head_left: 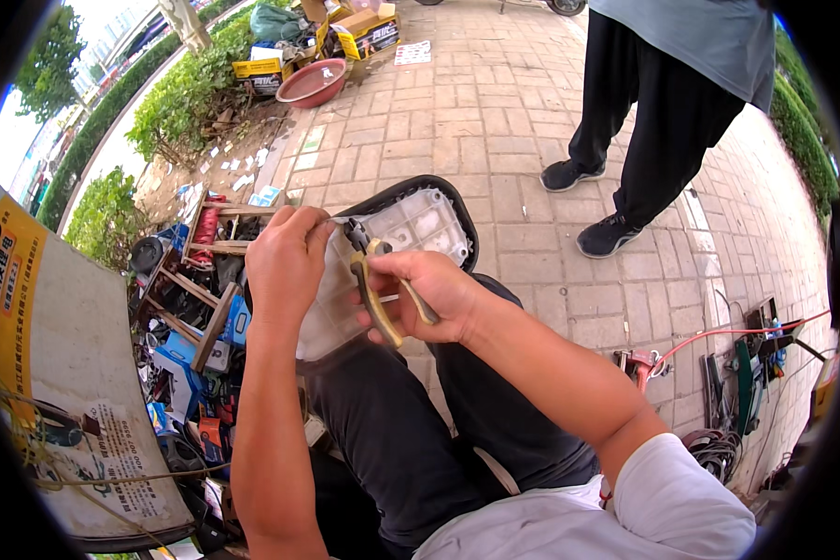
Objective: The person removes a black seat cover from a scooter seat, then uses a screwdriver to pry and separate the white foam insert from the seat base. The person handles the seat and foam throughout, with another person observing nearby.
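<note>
Across my knees lies what looks like a scooter seat, underside up, with a pale ribbed plastic base (418, 220) and a dark padded rim (469, 217). My right hand (429, 291) is wrapped round the yellow-and-black handles of a pair of pliers (373, 289). The jaws of the pliers point away from me, over the left part of the base. Just left of the jaws, my left hand (287, 257) is closed in a pinch at the seat's left edge. What lies between its fingertips is too small to make out.
Crates of tools and parts (205, 327) crowd my left, beside a white panel with an orange sign (14, 280). A person in dark trousers (658, 140) stands ahead on the right. A red basin (313, 84) sits far left; cables (714, 453) and tools lie at right.
</note>
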The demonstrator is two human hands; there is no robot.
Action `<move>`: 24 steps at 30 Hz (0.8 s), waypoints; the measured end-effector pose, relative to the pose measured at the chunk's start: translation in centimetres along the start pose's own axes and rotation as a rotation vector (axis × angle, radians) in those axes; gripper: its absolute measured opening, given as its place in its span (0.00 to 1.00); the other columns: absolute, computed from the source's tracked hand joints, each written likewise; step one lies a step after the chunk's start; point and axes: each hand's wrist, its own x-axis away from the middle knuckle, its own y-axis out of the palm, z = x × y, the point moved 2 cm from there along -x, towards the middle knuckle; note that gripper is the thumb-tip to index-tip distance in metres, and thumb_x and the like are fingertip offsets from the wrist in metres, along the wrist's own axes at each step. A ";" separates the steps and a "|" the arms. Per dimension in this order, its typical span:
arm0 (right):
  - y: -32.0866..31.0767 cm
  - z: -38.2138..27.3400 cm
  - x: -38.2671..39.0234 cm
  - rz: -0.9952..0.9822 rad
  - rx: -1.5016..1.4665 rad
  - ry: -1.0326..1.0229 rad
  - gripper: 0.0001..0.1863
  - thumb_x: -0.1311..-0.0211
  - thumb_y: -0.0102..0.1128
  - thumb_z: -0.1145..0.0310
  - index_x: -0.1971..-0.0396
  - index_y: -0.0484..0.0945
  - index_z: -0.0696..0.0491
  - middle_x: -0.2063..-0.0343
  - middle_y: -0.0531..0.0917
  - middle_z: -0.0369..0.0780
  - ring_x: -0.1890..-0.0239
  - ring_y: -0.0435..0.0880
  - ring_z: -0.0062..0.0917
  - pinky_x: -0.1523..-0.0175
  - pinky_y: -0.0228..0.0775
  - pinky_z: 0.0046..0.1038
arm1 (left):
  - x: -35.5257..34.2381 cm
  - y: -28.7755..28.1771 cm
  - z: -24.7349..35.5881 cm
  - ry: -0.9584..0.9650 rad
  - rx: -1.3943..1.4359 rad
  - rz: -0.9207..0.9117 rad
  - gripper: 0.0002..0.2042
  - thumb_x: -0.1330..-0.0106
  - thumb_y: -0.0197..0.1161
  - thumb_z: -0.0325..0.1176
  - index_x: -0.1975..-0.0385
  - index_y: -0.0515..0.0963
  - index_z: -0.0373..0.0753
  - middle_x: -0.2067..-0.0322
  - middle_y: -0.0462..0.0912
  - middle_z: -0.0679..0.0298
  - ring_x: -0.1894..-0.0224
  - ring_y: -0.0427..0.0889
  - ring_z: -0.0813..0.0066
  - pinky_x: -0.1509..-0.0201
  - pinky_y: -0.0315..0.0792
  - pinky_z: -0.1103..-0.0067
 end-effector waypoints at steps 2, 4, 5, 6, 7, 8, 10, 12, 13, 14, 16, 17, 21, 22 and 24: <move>-0.4 0.8 -0.3 -0.001 -0.007 -0.044 0.15 0.30 0.49 0.60 0.63 0.76 0.57 0.63 0.81 0.46 0.65 0.83 0.37 0.63 0.76 0.43 | 0.0 0.1 0.0 0.010 0.014 0.011 0.07 0.38 0.64 0.31 0.66 0.81 0.35 0.70 0.82 0.55 0.69 0.82 0.55 0.65 0.73 0.69; -0.3 1.0 -0.1 0.065 0.273 -0.144 0.16 0.31 0.51 0.60 0.68 0.76 0.59 0.68 0.82 0.47 0.68 0.83 0.37 0.65 0.75 0.41 | 0.0 0.3 -0.5 -0.005 0.056 0.026 0.07 0.38 0.63 0.32 0.66 0.80 0.35 0.71 0.81 0.55 0.70 0.81 0.57 0.65 0.73 0.70; 0.0 0.9 0.4 0.136 0.556 -0.224 0.17 0.32 0.52 0.60 0.71 0.75 0.60 0.71 0.82 0.48 0.68 0.84 0.38 0.66 0.75 0.41 | 0.0 0.4 -0.7 -0.013 0.078 0.034 0.07 0.38 0.63 0.32 0.66 0.80 0.34 0.71 0.81 0.55 0.70 0.81 0.58 0.65 0.72 0.70; 0.3 0.7 0.7 0.208 0.838 -0.305 0.18 0.33 0.53 0.60 0.75 0.75 0.62 0.73 0.82 0.49 0.69 0.84 0.39 0.67 0.75 0.41 | -0.1 0.4 -0.6 -0.043 0.077 0.022 0.07 0.37 0.63 0.32 0.65 0.80 0.34 0.71 0.81 0.54 0.70 0.81 0.58 0.64 0.72 0.70; 0.2 0.5 0.8 0.259 0.978 -0.385 0.18 0.35 0.54 0.60 0.74 0.75 0.63 0.76 0.81 0.49 0.71 0.83 0.40 0.66 0.74 0.40 | -0.1 0.6 -0.5 -0.074 0.078 0.011 0.08 0.37 0.63 0.32 0.65 0.79 0.34 0.71 0.81 0.54 0.70 0.81 0.59 0.64 0.72 0.70; -0.1 0.3 0.8 0.311 1.118 -0.465 0.18 0.36 0.54 0.61 0.72 0.75 0.64 0.79 0.80 0.50 0.73 0.82 0.41 0.66 0.72 0.39 | -0.2 0.7 -0.3 -0.104 0.078 -0.001 0.08 0.37 0.63 0.32 0.65 0.79 0.34 0.71 0.81 0.53 0.70 0.81 0.59 0.64 0.72 0.70; -1.0 0.1 0.9 0.378 1.294 -0.558 0.20 0.39 0.57 0.60 0.68 0.74 0.68 0.79 0.78 0.57 0.72 0.80 0.48 0.63 0.70 0.40 | -0.7 1.1 0.0 -0.114 0.081 -0.031 0.07 0.37 0.63 0.33 0.66 0.78 0.36 0.68 0.81 0.55 0.66 0.80 0.54 0.63 0.73 0.67; -1.7 -0.9 1.7 0.335 1.266 -0.492 0.19 0.38 0.56 0.62 0.65 0.75 0.68 0.77 0.80 0.54 0.71 0.82 0.43 0.63 0.71 0.38 | -1.3 1.6 0.6 -0.088 0.080 -0.069 0.08 0.38 0.64 0.34 0.64 0.78 0.37 0.67 0.81 0.55 0.64 0.80 0.53 0.61 0.73 0.67; -2.0 -1.5 2.3 0.315 1.250 -0.462 0.19 0.37 0.56 0.62 0.64 0.76 0.67 0.76 0.81 0.53 0.70 0.83 0.40 0.63 0.72 0.37 | -1.7 2.0 1.0 -0.058 0.079 -0.092 0.10 0.39 0.65 0.35 0.62 0.79 0.37 0.67 0.80 0.55 0.65 0.80 0.56 0.61 0.72 0.68; -2.6 -2.0 2.8 0.261 1.067 -0.399 0.18 0.37 0.56 0.62 0.66 0.76 0.66 0.75 0.81 0.51 0.70 0.83 0.39 0.64 0.73 0.37 | -2.1 2.4 1.6 -0.025 0.078 -0.115 0.12 0.40 0.66 0.35 0.60 0.80 0.37 0.68 0.80 0.55 0.65 0.80 0.58 0.60 0.72 0.69; -3.7 -3.1 4.0 0.158 0.697 -0.292 0.16 0.37 0.57 0.63 0.69 0.76 0.64 0.73 0.81 0.46 0.70 0.83 0.35 0.66 0.75 0.38 | -3.5 2.8 4.0 0.038 -0.004 -0.179 0.14 0.42 0.68 0.36 0.58 0.81 0.39 0.69 0.79 0.56 0.64 0.80 0.58 0.59 0.72 0.69; -4.4 -3.6 4.9 0.146 0.574 -0.239 0.15 0.36 0.57 0.63 0.67 0.76 0.63 0.71 0.80 0.44 0.69 0.83 0.32 0.67 0.76 0.36 | -4.2 3.3 5.3 0.073 -0.044 -0.210 0.15 0.42 0.69 0.36 0.56 0.81 0.40 0.69 0.79 0.56 0.64 0.79 0.58 0.59 0.72 0.69; -6.9 -5.9 9.0 0.099 0.239 -0.155 0.14 0.33 0.55 0.64 0.58 0.73 0.62 0.64 0.78 0.42 0.65 0.82 0.29 0.66 0.79 0.35 | -6.4 5.5 8.9 0.215 -0.077 -0.086 0.08 0.41 0.67 0.34 0.62 0.84 0.44 0.72 0.77 0.62 0.71 0.81 0.60 0.67 0.73 0.69; -7.6 -6.5 9.9 0.100 0.195 -0.162 0.15 0.33 0.54 0.64 0.56 0.72 0.62 0.62 0.77 0.42 0.63 0.82 0.30 0.65 0.80 0.35 | -6.7 6.3 9.9 0.300 -0.003 -0.014 0.05 0.40 0.66 0.32 0.66 0.84 0.43 0.72 0.78 0.64 0.72 0.81 0.60 0.69 0.73 0.70; -8.9 -7.4 11.3 0.089 0.160 -0.201 0.15 0.32 0.54 0.65 0.54 0.71 0.61 0.60 0.77 0.43 0.63 0.82 0.30 0.63 0.81 0.36 | -7.1 7.2 11.3 0.312 0.039 -0.016 0.06 0.40 0.66 0.30 0.65 0.84 0.39 0.72 0.79 0.60 0.72 0.80 0.60 0.67 0.72 0.71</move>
